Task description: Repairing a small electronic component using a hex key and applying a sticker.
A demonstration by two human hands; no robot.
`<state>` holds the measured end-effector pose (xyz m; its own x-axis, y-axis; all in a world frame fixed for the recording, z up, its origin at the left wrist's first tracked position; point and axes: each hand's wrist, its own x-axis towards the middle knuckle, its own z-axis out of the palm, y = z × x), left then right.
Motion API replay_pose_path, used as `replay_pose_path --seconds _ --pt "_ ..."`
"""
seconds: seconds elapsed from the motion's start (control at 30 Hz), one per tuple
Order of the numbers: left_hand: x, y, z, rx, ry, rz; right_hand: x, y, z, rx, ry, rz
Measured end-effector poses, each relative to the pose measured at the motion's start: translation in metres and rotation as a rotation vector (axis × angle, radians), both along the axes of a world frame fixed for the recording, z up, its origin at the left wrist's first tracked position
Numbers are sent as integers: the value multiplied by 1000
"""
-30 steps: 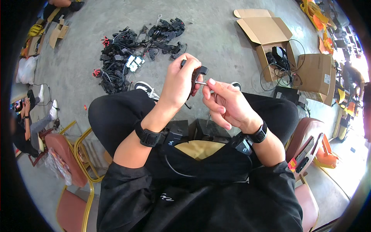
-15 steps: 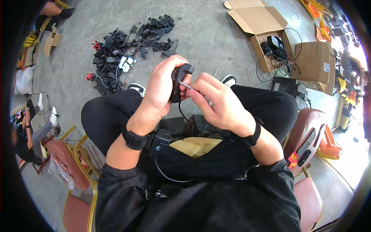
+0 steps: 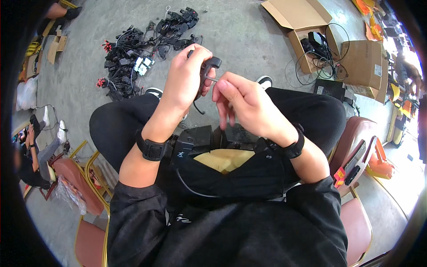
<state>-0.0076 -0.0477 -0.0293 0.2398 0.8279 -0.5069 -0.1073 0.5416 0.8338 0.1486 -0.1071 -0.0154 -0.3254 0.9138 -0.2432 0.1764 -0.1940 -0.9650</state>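
Observation:
My left hand [image 3: 183, 84] is closed around a black plastic part [image 3: 213, 62] with a curved, hook-like end, held up over the floor between my knees. A short black cable [image 3: 198, 108] hangs from beneath that hand. Thumb and index finger of my right hand [image 3: 249, 104] pinch a thin metal screwdriver [image 3: 211, 79]. Its shaft points left, and the tip meets the side of the black part. The other right fingers hang loosely curled below. The screwdriver's handle is hidden by the hand, and much of the part lies behind my left fingers.
Ahead on the concrete floor lies a pile of black parts and cables [image 3: 122, 73] with a white piece [image 3: 143, 65]. An open cardboard box [image 3: 297, 53] holds black devices; a closed carton [image 3: 362, 62] stands beside it. Chairs [image 3: 356, 144] flank me. Another person [image 3: 33, 155] sits at left.
Both hands have risen slightly away from my body with the black part. The right hand's lower fingers have loosened and dropped, and the screwdriver still touches the part.

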Motion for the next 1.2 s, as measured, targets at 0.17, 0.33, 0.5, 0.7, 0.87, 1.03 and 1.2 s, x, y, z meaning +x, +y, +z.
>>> replay_pose_path --seconds 0.17,0.33,0.5,0.7,0.87,1.03,1.2 --pt "-7 5 0 7 -133 13 -3 -3 4 -21 21 45" --pt "-4 2 2 -26 -74 -7 -7 -6 -10 302 -105 -30" --pt "-1 1 4 -11 -5 -30 -4 -4 -15 503 -268 -25" --pt "2 -1 2 -27 51 -9 -1 1 -22 774 -476 -26" --pt "1 0 2 -37 30 -7 -7 3 -12 718 -467 -34" --pt "-2 3 2 4 -46 -19 0 -1 7 -324 140 4" --pt "-5 5 3 -38 -77 0 -6 -2 -7 275 -164 -25"
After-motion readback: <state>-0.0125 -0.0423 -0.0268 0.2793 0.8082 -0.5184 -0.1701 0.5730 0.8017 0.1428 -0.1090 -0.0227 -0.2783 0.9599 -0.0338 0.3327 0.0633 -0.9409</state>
